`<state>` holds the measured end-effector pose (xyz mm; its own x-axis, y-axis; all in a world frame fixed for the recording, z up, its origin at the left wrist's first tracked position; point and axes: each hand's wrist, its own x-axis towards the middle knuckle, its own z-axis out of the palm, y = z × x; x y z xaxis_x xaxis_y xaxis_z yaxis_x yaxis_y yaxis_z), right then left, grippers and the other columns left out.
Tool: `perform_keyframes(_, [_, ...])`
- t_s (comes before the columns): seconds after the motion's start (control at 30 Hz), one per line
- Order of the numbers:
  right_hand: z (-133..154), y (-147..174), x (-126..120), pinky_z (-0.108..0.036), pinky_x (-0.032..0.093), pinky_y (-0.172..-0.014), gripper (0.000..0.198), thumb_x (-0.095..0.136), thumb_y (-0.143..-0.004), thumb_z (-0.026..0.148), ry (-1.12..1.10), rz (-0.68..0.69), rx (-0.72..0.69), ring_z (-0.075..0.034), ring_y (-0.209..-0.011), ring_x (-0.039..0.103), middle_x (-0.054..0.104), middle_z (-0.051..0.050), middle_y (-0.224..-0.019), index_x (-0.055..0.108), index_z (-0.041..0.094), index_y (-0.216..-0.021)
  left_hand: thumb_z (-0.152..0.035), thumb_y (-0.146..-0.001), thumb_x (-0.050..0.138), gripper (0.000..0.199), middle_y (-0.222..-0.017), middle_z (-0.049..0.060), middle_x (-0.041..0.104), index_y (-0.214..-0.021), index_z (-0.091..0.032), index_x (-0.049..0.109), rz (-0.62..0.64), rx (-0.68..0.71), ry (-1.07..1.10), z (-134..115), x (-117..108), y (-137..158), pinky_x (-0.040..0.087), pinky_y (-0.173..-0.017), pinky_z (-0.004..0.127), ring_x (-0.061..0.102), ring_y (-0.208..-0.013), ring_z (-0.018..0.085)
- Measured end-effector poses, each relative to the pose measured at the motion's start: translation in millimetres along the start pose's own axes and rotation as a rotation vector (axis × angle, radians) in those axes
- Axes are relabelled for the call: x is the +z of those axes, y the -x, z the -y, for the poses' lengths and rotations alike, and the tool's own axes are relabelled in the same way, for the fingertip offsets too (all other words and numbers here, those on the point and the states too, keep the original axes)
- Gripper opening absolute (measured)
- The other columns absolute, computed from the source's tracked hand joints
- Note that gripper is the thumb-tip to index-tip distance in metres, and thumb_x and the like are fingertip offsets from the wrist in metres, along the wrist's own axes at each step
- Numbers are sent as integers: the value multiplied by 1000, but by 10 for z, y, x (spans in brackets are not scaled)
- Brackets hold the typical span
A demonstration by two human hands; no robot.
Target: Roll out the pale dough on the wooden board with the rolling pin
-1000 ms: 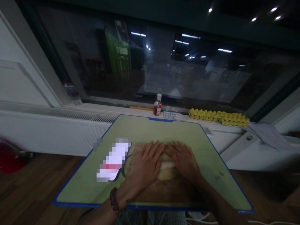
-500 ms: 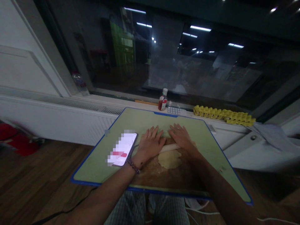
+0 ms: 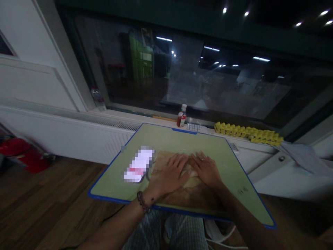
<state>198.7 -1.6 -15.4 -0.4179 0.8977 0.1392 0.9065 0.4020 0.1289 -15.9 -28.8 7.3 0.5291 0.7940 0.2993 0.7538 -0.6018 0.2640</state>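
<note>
Dough (image 3: 191, 182), pale and rolled flat, lies on a brown wooden board (image 3: 162, 163) near the middle of a table, partly covered by the hands. Nearest the viewer are checked trousers (image 3: 191, 233), with a white cable (image 3: 225, 239) to their right and dark wood-plank flooring (image 3: 65, 194) to the left. Above the trousers runs the near edge of the table (image 3: 215, 147), whose pale green top is bordered in blue and bears small dark marks at right.

Left hand (image 3: 173, 174), with a beaded bracelet (image 3: 142, 201) at the wrist, rests palm down, its fingers extended and slightly spread. Right hand (image 3: 207, 171) lies likewise, fingers outstretched; both cover the ends of a pale rolling pin (image 3: 191, 172) set crosswise at the dough's far side. Palm contact is hidden. Left of the board lies a lit phone (image 3: 140, 165), its screen pixelated.

Beyond the table stands a white ribbed radiator (image 3: 104, 139) at left. Along the windowsill, left to right, are a clear plastic bottle (image 3: 98, 99), a white-capped bottle of reddish liquid (image 3: 181, 119), a blue-gridded sheet (image 3: 193, 127) and yellow egg trays (image 3: 247, 133). Farthest is a dark window (image 3: 234, 86) showing bright lights and a green shape.
</note>
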Motion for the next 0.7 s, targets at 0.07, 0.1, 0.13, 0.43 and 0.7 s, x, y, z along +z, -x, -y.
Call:
perform_keyframes(0.07, [-22,-185,-49,-47,25,-115,46,32,-100,36,-46,58,28,-28,-144,28,42,-6,-152,49,25,-142,-50,-101,23,57,-156,9,35,-147,-19,38,32,-107,-25,100,4,-113,23,-118,47,22,-146,25])
perform_keyframes(0.1, [-37,-294,-70,-44,24,-115,46,33,-100,37,-65,92,62,-27,-143,29,43,-8,-151,51,22,-140,-52,-101,23,59,-156,10,34,-148,-18,37,40,-185,-48,149,8,-169,23,-117,50,22,-147,27])
perform_keyframes(0.13, [-53,-404,-87,-42,23,-116,46,35,-100,39,-83,117,71,-26,-143,30,42,-8,-151,54,22,-138,-54,-100,22,61,-157,11,32,-149,-19,35,46,-253,-68,190,14,-216,22,-116,53,21,-147,29])
perform_keyframes(0.43, [98,-788,-66,-50,13,-117,53,39,-98,40,-121,62,192,-27,-143,28,42,-13,-151,41,18,-145,-31,-98,21,57,-158,13,28,-150,-11,30,162,-166,-141,278,44,-231,15,-118,48,21,-147,26])
perform_keyframes(0.7, [329,-480,-85,-50,19,-116,48,32,-98,24,-41,71,113,-29,-142,32,38,-15,-152,46,13,-142,-37,-98,23,62,-159,17,24,-155,-12,17,127,-387,-141,349,104,-483,18,-113,59,19,-147,31])
